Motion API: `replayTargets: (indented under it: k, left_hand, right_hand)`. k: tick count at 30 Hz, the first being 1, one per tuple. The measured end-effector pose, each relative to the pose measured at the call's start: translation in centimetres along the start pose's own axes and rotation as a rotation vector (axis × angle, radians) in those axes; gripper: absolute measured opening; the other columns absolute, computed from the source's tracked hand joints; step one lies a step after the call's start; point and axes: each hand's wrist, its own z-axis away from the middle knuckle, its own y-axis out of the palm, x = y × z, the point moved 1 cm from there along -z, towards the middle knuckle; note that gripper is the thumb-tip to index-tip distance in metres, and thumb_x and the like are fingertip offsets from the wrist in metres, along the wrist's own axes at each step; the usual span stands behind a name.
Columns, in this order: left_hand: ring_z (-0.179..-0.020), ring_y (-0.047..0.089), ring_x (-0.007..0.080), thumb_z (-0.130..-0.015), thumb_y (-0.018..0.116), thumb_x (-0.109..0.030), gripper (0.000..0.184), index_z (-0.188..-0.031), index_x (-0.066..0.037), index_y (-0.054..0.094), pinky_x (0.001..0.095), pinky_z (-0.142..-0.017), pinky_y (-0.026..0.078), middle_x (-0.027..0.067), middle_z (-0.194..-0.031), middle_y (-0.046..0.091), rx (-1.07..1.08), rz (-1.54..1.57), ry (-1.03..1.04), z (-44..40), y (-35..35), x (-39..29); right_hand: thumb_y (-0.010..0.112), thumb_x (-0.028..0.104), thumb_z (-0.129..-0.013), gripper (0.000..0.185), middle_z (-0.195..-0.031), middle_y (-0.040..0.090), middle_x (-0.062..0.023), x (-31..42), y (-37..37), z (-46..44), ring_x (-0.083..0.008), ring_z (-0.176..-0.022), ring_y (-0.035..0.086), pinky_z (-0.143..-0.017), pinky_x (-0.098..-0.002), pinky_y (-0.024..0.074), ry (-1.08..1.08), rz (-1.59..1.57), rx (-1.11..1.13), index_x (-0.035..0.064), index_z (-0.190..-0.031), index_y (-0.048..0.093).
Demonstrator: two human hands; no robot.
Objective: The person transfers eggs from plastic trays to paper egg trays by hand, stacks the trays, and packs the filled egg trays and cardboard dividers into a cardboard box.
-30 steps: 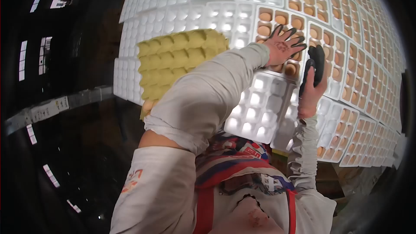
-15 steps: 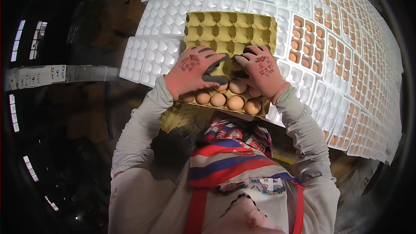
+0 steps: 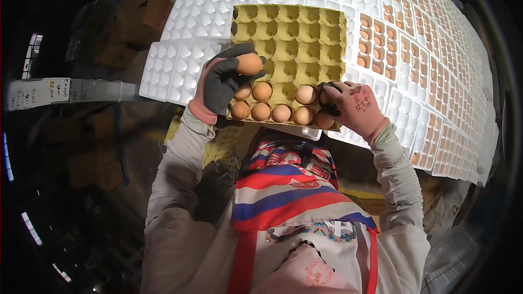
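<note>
The gloved left hand point(image 3: 218, 83) is turned palm up, its fingers closed around a brown egg point(image 3: 249, 64) raised over the left side of the yellow pulp tray point(image 3: 287, 71), which lies partly over white trays point(image 3: 163, 71) near the person's body. The egg is best kept cradled like this, carried on the palm and finger pads rather than pinched at the ends, as a shell will likely crack under a hard squeeze. The right hand point(image 3: 355, 108) is palm down at the tray's right edge, its fingers bent over an egg point(image 3: 326, 97) at the end of the second row; whether they grip it or only rest against it, I cannot tell. A light touch serves well there, enough to steady the egg without pressing it against its neighbours. Eggs line the whole front row, and the second row has two on the left, a bare middle cup point(image 3: 283, 93) and two on the right. Setting any egg down in that gap calls for a straight, slow lowering and a release only once the cup bears its weight. Both wrists should stay high enough to clear the shells in front.
</note>
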Motion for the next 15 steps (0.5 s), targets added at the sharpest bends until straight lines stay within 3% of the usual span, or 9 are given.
replayTargets:
  k: [1, 3, 5, 6, 7, 10, 13, 14, 15]
  left_hand:
    - [-0.118, 0.053, 0.0305, -0.093, 0.049, -0.020, 0.042, -0.126, 0.005, 0.048, 0.0420, -0.095, 0.048, 0.0188, -0.119, 0.056, -0.019, 0.374, -0.014, 0.4, -0.2, 0.3]
    - [-0.112, 0.055, 0.0289, -0.093, 0.051, -0.024, 0.039, -0.119, 0.005, 0.050, 0.0417, -0.089, 0.049, 0.0177, -0.116, 0.057, 0.107, 0.247, -0.038, 1.1, -0.5, 1.1]
    - [-0.095, 0.059, 0.0209, -0.090, 0.060, -0.026, 0.023, -0.092, -0.003, 0.057, 0.0369, -0.079, 0.049, 0.0093, -0.101, 0.060, 0.032, -0.703, -0.005, 3.7, 2.5, 0.7]
    - [-0.097, 0.057, 0.0216, -0.084, 0.064, -0.032, 0.033, -0.098, -0.003, 0.058, 0.0357, -0.080, 0.047, 0.0086, -0.105, 0.059, 0.239, -1.352, 0.101, 3.4, 5.6, -0.3]
    - [-0.100, 0.055, 0.0223, -0.078, 0.067, -0.039, 0.044, -0.103, -0.003, 0.059, 0.0346, -0.081, 0.044, 0.0079, -0.108, 0.057, 0.467, -1.995, 0.217, 3.2, 7.7, -0.6]
    - [-0.102, 0.053, 0.0226, -0.062, 0.073, -0.046, 0.060, -0.107, -0.009, 0.060, 0.0350, -0.082, 0.042, 0.0043, -0.109, 0.056, 0.537, -2.306, 0.178, 2.0, 6.7, 4.1]
    - [-0.106, 0.052, 0.0195, -0.064, 0.073, -0.047, 0.061, -0.111, -0.011, 0.060, 0.0334, -0.084, 0.041, 0.0046, -0.115, 0.056, 0.548, -2.076, 0.126, 2.1, 7.5, 1.9]
    - [-0.105, 0.056, 0.0201, -0.069, 0.077, -0.035, 0.057, -0.115, -0.009, 0.059, 0.0331, -0.085, 0.044, 0.0084, -0.118, 0.058, 0.306, -1.908, 0.409, 3.5, 5.7, 2.8]
    - [-0.101, 0.059, 0.0230, -0.070, 0.077, -0.028, 0.055, -0.116, -0.007, 0.058, 0.0347, -0.083, 0.046, 0.0095, -0.119, 0.059, 0.206, -1.602, 0.174, 3.3, 5.7, 1.1]
  right_hand:
    - [0.070, 0.019, -0.072, 0.039, -0.092, 0.061, -0.0109, -0.1, -0.4, 0.0, -0.0289, -0.078, 0.062, -0.070, -0.0375, 0.0493, 0.019, -0.075, 0.018, 0.0087, -0.108, 0.059]
    - [0.067, 0.022, -0.079, 0.057, -0.112, 0.065, -0.0109, -1.9, -0.2, 1.0, -0.0165, -0.085, 0.064, -0.073, -0.0287, 0.0516, 0.410, -0.701, 0.002, 0.0017, -0.130, 0.052]
    - [0.066, 0.019, -0.079, 0.059, -0.115, 0.062, -0.0088, -2.8, -0.9, 1.2, -0.0142, -0.086, 0.062, -0.071, -0.0268, 0.0518, 0.404, -1.458, -0.193, -0.0010, -0.132, 0.049]
    - [0.066, 0.020, -0.078, 0.062, -0.123, 0.058, -0.0116, -2.1, -1.7, 0.4, -0.0162, -0.086, 0.062, -0.072, -0.0281, 0.0525, 0.380, -1.589, -0.215, -0.0038, -0.133, 0.047]
    - [0.067, 0.026, -0.080, 0.066, -0.120, 0.058, -0.0151, -2.2, -1.4, -0.4, -0.0182, -0.090, 0.063, -0.072, -0.0311, 0.0530, 0.295, -1.460, -0.145, -0.0033, -0.135, 0.044]
    - [0.075, 0.021, -0.069, 0.059, -0.104, 0.057, -0.0146, 1.4, -0.4, -4.3, -0.0258, -0.088, 0.061, -0.073, -0.0342, 0.0503, 0.056, -0.212, 0.051, 0.0007, -0.121, 0.055]
    - [0.079, 0.026, -0.059, 0.049, -0.101, 0.055, -0.0150, 2.3, 1.6, -4.5, -0.0337, -0.082, 0.059, -0.069, -0.0414, 0.0492, -0.072, 0.186, 0.043, 0.0062, -0.102, 0.065]
    - [0.079, 0.027, -0.059, 0.049, -0.101, 0.056, -0.0154, 2.0, 1.2, -4.4, -0.0332, -0.084, 0.060, -0.070, -0.0408, 0.0494, -0.069, 0.138, 0.049, 0.0059, -0.101, 0.065]
    - [0.080, 0.027, -0.060, 0.048, -0.101, 0.057, -0.0158, 1.9, 0.4, -4.3, -0.0327, -0.086, 0.061, -0.070, -0.0403, 0.0496, -0.057, 0.094, 0.054, 0.0057, -0.101, 0.066]
